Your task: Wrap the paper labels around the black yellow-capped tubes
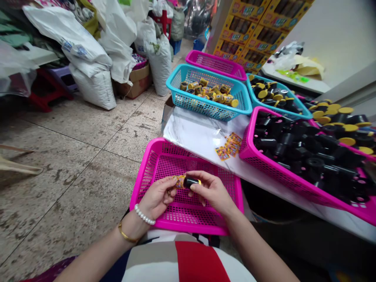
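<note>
Left hand (157, 194): was held at lower centre of the frame, with a pearl bracelet (143, 214) and a gold bangle (127, 235) on the wrist.
Right hand (210, 190): was held just beside the left hand, to its right.
Grip: fingers of both hands were pressed together, pinching the black jar (190, 181) from opposite ends.
Jar: was held level above the pink basket (147, 172); a yellow label (179, 181) was seen at the end in the left hand, a yellow cap at the other.
Table: a marble-patterned top (194, 131) was seen at centre right.
Labels: a small pile (229, 145) lay on the table.
Baskets: labelled jars lay in a blue basket (176, 78) at upper centre; black jars filled a pink basket (249, 133) at right.
Sacks: white sacks (91, 74) were stacked at upper left.
</note>
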The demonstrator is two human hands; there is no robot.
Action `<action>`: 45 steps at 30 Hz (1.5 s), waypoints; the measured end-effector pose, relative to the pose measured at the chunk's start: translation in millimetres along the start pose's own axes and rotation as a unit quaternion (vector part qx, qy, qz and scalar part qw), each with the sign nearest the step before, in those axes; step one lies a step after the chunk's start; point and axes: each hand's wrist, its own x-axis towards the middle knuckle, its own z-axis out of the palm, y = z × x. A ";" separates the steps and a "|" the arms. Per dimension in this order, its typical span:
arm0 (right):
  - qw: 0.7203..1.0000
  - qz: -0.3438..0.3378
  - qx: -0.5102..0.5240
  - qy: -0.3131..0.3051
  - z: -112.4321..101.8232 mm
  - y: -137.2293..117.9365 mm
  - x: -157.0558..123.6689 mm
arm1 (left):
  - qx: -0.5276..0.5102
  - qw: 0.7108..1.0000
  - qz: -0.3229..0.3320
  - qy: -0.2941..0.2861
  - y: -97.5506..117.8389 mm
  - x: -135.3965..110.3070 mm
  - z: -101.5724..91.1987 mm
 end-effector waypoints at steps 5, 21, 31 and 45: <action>0.982 -0.089 -0.167 0.021 3.4 -7.1 -0.6 | 0.032 0.999 0.012 -0.006 -2.2 -3.3 -0.1; 0.904 -0.264 -0.322 0.092 8.7 -8.4 -32.0 | 0.188 0.979 0.055 0.059 -6.7 -10.8 5.8; 0.899 -0.307 -0.286 0.129 3.5 -8.0 -35.5 | 0.280 0.958 0.064 -0.003 4.5 -12.0 20.6; 0.841 -0.388 -0.351 0.139 0.7 9.9 -26.3 | 0.320 0.939 0.089 -0.086 10.2 -17.4 16.8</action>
